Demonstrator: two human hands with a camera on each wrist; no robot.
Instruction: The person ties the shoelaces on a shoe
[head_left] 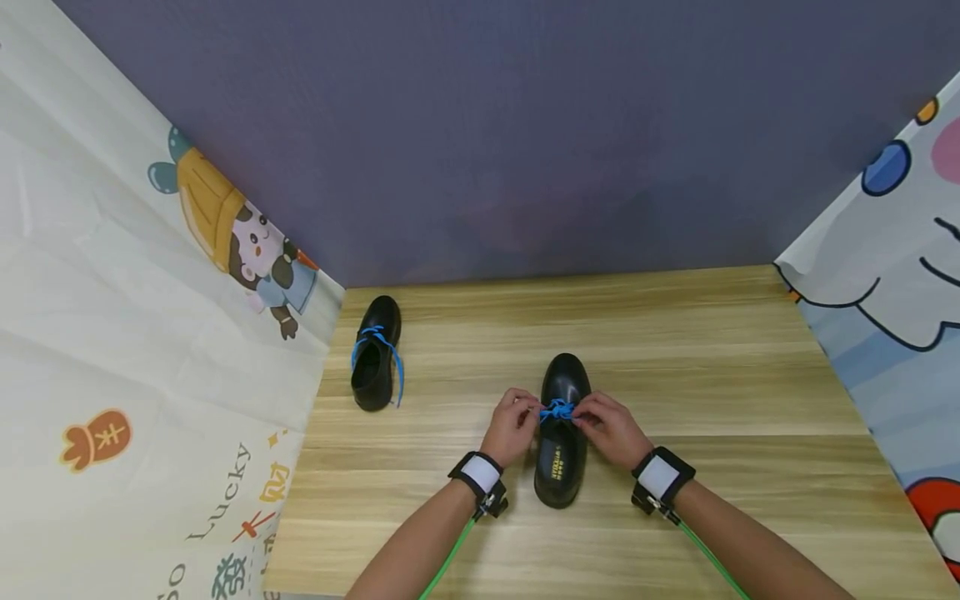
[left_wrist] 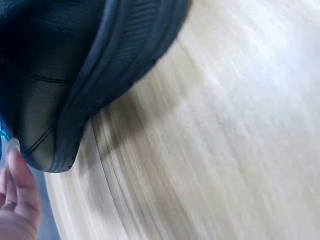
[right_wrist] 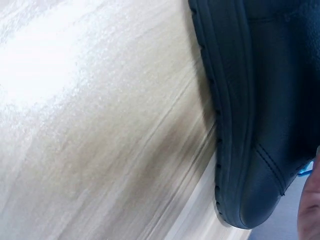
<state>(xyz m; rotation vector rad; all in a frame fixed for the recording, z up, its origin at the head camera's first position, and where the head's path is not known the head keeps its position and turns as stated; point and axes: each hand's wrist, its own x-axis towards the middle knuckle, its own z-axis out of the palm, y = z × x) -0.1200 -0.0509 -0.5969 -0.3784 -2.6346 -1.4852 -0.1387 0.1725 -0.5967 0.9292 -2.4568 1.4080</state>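
A black leather shoe point(head_left: 561, 454) stands on the wooden table point(head_left: 712, 375), toe pointing away from me. Its blue lace point(head_left: 557, 410) is bunched over the instep. My left hand point(head_left: 513, 425) pinches the lace from the left and my right hand point(head_left: 609, 427) pinches it from the right. The left wrist view has the shoe's ribbed sole and side point(left_wrist: 75, 85) close up, with a fingertip point(left_wrist: 20, 185) beside it. In the right wrist view the same shoe point(right_wrist: 260, 110) fills the right side above the tabletop.
A second black shoe point(head_left: 375, 354) with a loose blue lace point(head_left: 393, 358) lies at the back left of the table. Printed cloth hangs on the left point(head_left: 150, 375) and right point(head_left: 892, 317). A dark wall point(head_left: 487, 125) closes the back.
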